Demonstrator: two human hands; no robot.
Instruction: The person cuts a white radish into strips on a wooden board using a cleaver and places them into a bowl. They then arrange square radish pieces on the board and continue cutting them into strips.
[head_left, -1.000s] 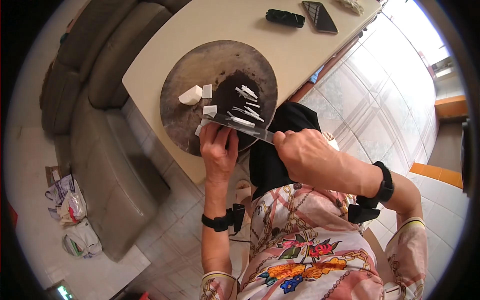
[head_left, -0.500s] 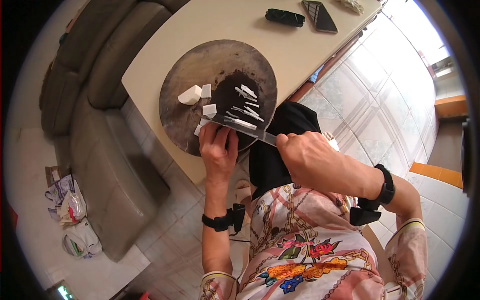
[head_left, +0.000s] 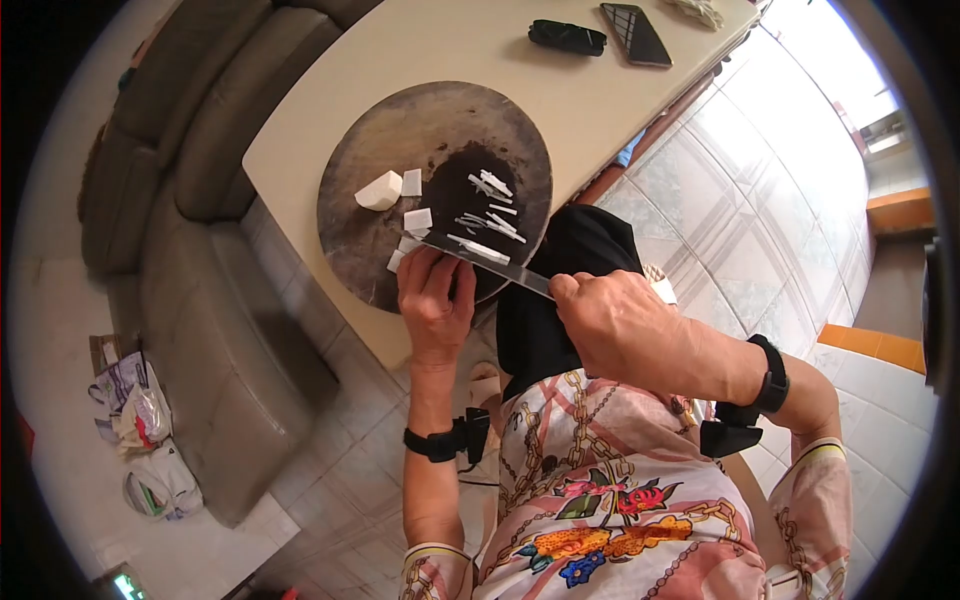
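Note:
My right hand [head_left: 620, 320] is closed round the handle of a kitchen knife [head_left: 515, 272], its blade reaching left over a round, dark-stained chopping board [head_left: 365, 140]. Beside the blade tip my left hand [head_left: 435, 300] has its fingers curled down on the board, on a white slice [head_left: 408, 243] that they partly hide. Just above lies another flat white piece [head_left: 417, 219]. Further up are a thick white chunk [head_left: 380, 191] and a thin slab [head_left: 412, 182]. Thin white strips [head_left: 492, 186] lie in several small groups on the board's wet, dark right half, some along the blade.
The board rests on a cream table [head_left: 310, 110] with a rounded corner. A black case [head_left: 567, 37] and a phone [head_left: 636, 35] lie at its far end. A grey sofa [head_left: 220, 340] stands to the left, with bags [head_left: 150, 430] on the floor beyond it.
The knife blade has tipped and shifted slightly, and a few strips beside it sit a little differently. My left hand stays in nearly the same place.

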